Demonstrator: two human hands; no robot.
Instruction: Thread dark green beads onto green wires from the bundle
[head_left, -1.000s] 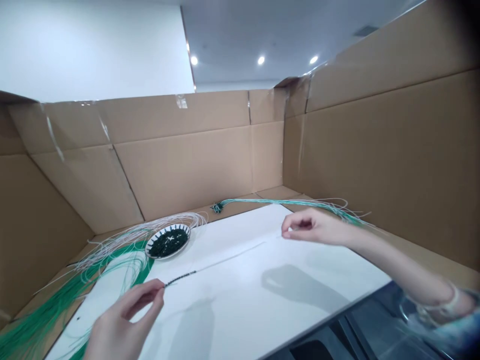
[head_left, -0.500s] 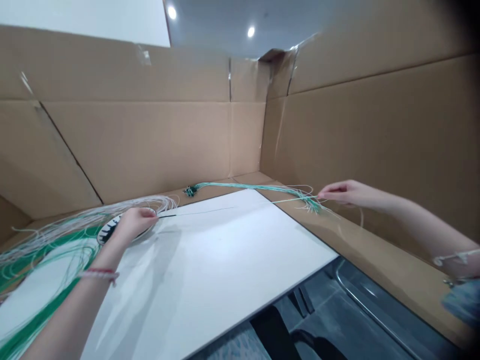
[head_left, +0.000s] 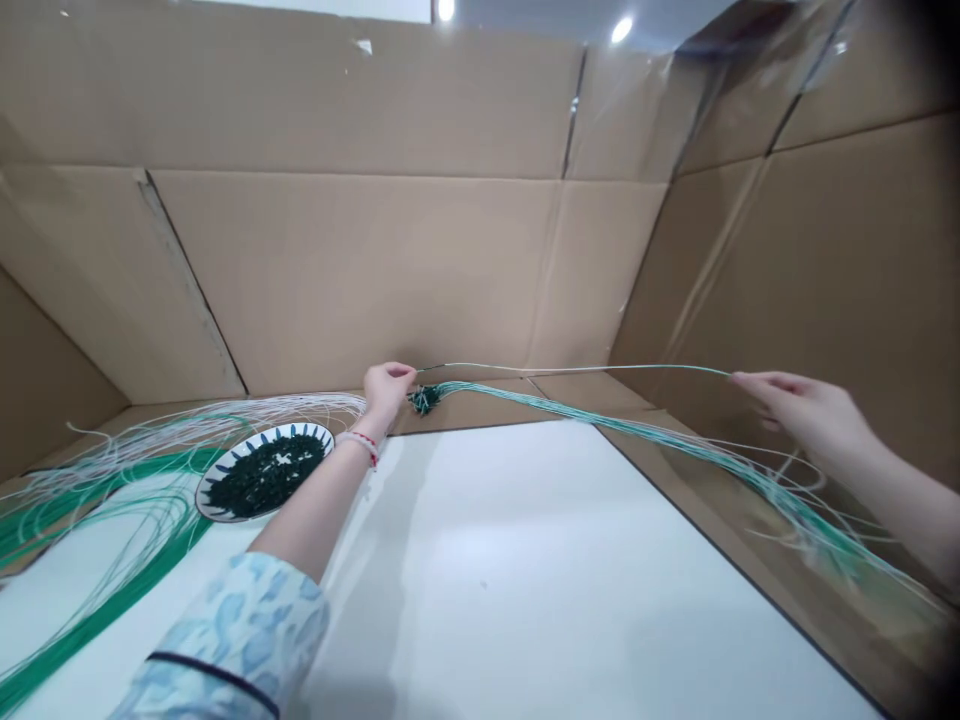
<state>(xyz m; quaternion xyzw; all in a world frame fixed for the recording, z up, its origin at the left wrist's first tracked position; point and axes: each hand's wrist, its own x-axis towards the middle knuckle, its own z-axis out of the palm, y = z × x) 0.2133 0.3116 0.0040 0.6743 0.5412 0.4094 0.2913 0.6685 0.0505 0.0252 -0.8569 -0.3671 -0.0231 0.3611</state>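
nearest, a blue-patterned sleeve covers the left forearm, which reaches across the white tabletop, and a red-thread bracelet circles the wrist. the left hand is just beyond the tabletop's far edge, its fingers together and pinched on one end of a thin pale strand. the right hand is off the tabletop's right side, its fingertips closed on the strand's other part, which runs straight between the hands.

left of the tabletop's middle, a large loose mass of green and white wires sprawls around a patterned plate heaped with small dark pieces. at the far edge, a teal wire bundle fans out to the right from a dark tuft. so one bundle looks gathered, while much loose wire appears left.

half a second ago the left hand was down by the plate and the strand lay low over the tabletop; now both hands are raised and the strand is drawn out straight. a cardboard wall rises beyond.
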